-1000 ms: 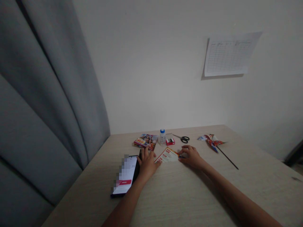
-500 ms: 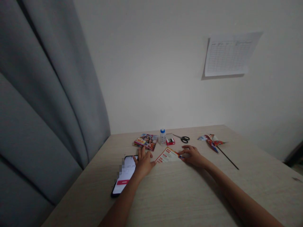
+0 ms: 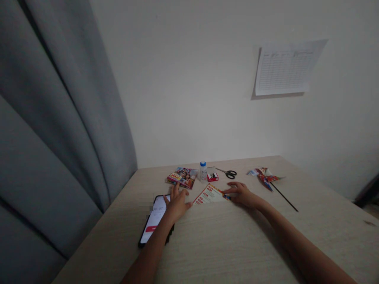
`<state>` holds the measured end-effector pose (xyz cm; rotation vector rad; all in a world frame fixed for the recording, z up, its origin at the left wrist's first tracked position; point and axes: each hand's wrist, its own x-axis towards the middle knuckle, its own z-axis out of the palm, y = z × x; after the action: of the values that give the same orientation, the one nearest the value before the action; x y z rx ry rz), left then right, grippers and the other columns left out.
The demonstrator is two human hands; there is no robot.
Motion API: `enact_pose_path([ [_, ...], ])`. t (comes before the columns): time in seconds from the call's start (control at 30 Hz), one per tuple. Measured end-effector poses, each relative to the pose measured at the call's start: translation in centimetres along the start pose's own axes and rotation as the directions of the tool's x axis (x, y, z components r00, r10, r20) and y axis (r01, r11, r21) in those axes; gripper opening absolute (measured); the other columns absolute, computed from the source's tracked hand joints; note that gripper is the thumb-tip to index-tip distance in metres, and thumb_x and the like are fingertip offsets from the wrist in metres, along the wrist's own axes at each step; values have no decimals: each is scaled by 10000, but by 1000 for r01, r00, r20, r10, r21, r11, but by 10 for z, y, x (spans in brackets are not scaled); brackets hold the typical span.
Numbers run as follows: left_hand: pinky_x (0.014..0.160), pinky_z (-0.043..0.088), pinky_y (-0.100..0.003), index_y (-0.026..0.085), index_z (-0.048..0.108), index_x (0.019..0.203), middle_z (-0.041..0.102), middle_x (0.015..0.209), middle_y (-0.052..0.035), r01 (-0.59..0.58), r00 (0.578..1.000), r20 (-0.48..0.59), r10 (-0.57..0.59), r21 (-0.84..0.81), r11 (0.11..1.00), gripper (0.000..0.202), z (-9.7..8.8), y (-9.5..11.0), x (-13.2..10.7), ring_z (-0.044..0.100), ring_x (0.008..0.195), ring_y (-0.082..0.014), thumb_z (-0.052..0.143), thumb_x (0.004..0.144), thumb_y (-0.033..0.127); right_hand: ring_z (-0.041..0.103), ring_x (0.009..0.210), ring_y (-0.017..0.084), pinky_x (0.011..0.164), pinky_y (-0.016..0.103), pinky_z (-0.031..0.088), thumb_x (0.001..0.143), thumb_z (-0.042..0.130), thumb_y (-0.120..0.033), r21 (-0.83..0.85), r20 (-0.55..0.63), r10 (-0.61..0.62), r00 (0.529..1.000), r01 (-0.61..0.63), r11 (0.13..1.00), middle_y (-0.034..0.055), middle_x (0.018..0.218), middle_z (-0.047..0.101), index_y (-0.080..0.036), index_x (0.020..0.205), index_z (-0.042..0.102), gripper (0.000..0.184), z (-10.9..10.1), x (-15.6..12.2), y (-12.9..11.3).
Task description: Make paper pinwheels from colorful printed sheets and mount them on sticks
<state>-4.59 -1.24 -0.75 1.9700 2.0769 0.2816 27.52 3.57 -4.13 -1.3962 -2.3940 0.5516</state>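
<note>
My left hand [image 3: 177, 203] lies with its fingers spread over the top right corner of a lit phone [image 3: 154, 219] on the table. My right hand [image 3: 243, 194] rests with curled fingers on the right corner of an orange-and-white paper sheet [image 3: 209, 194], pressing it flat. A small orange and blue tip shows under the fingertips; I cannot make out what it is. The sheet lies between my two hands.
Behind the sheet stand a stack of colourful printed paper [image 3: 183, 176], a small white bottle with a blue cap [image 3: 203, 170], a little red box [image 3: 212, 177] and black scissors [image 3: 228, 172]. A paper pinwheel on a black stick [image 3: 268, 178] lies right. Grey curtain [image 3: 56, 118] hangs left.
My left hand has slid left off the sheet's corner and onto the phone. My right hand has stayed on the sheet.
</note>
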Motion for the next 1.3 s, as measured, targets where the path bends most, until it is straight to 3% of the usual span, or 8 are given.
enact_pose_path([
  [0.3,1108,128,-711,278,591,1148,104,1648,-92,5,1000,-1,-5,0,1000,362,-2,-2,0,44,1508,-367,681,798,278,345,1380,338,1138,564,221,774,579,-206,51,36,-7,999,5,999,39,1469,501,-386,1239,670,506,-2,1,5],
  [0.63,1112,125,-700,281,571,1209,116,1643,-116,16,1000,5,-16,9,1000,427,-3,-3,1,42,1507,-369,684,798,304,374,1363,334,1119,565,270,797,587,-231,92,3,-22,1000,22,995,41,1450,522,-384,1211,689,453,-6,-3,1],
  [0.9,1126,127,-672,253,553,1271,150,1628,-151,12,999,-31,-12,26,1000,531,1,-4,3,60,1503,-378,700,763,306,409,1347,302,1115,551,296,891,483,-239,12,-26,-63,998,64,998,42,1430,543,-376,1234,673,416,-5,-5,-3],
  [1.03,1140,125,-651,258,572,1282,200,1617,-131,-29,996,-85,32,30,999,532,5,-1,2,92,1498,-378,677,761,240,441,1312,293,1097,517,334,901,473,-242,-51,-79,-40,996,36,998,68,1413,540,-361,1238,671,409,-1,-9,-10],
  [1.13,1152,153,-615,277,612,1263,268,1597,-95,-94,987,-132,94,4,996,483,10,4,0,123,1491,-370,656,784,230,452,1290,303,1075,504,364,898,530,-362,-55,-133,20,991,-27,998,89,1375,556,-339,1214,689,355,2,-11,-20],
  [1.3,1159,168,-585,275,700,1183,399,1531,-96,-201,958,-214,192,-24,979,366,22,12,-4,196,1458,-375,640,845,402,452,1273,302,1051,485,392,866,581,-391,-63,-194,55,979,-69,996,93,1349,565,-328,1174,708,340,10,-11,-28],
])
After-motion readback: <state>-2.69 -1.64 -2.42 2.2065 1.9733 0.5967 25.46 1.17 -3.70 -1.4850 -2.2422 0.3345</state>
